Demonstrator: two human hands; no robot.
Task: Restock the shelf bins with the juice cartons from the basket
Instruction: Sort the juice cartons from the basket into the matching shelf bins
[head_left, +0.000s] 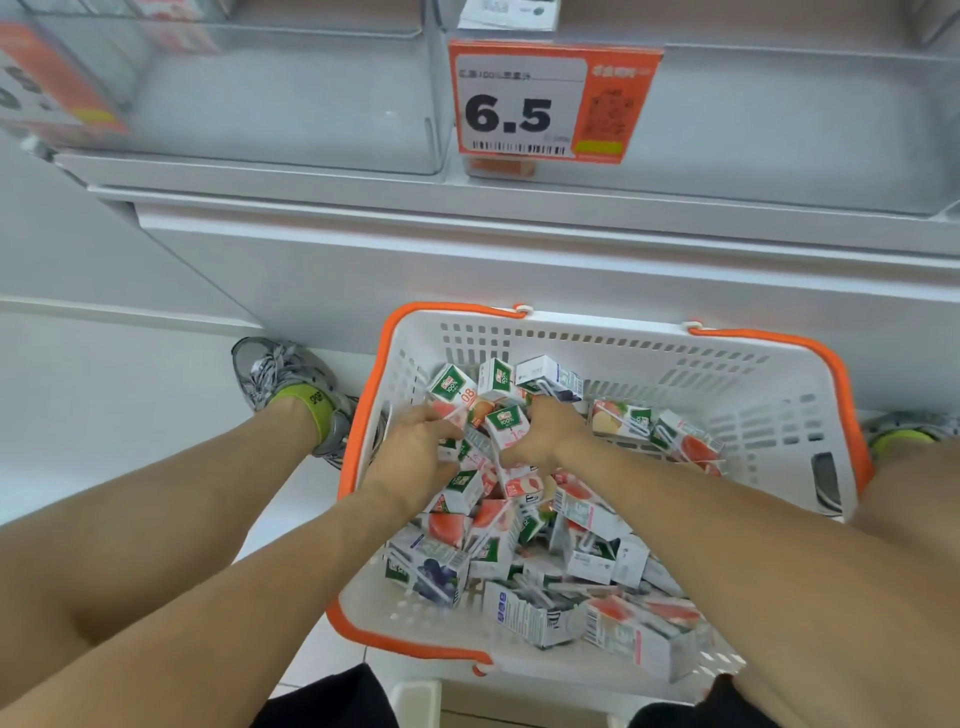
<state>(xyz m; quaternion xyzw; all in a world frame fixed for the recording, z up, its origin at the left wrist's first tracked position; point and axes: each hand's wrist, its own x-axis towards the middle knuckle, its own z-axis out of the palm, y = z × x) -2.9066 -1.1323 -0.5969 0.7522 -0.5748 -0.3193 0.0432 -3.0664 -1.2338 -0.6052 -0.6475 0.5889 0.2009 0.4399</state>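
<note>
Both hands down in white basket, orange rim, on floor against base of shelf unit. Left hand near basket's left wall, fingers curled into pile of small juice cartons; which carton gripped, cannot tell. Right hand just beside it toward basket's far wall, fingers curled round a green-and-white 100% carton, held upright between the two hands. Fingertips of both hidden under cartons.

Cartons heaped loose across basket floor, tilted every way: peach-print ones mostly, a blueberry carton near front-left corner, a plain grey-white carton at front edge, two more peach cartons by right wall. Straws taped on some.

Above: clear shelf bins on white shelf, left bin showing no cartons inside, right bin behind orange price tag reading 6.5. Another orange tag at far left edge, blurred.

Grey sneaker with lime sock left of basket, second shoe partly visible at right wall. Black shorts at bottom edge.
</note>
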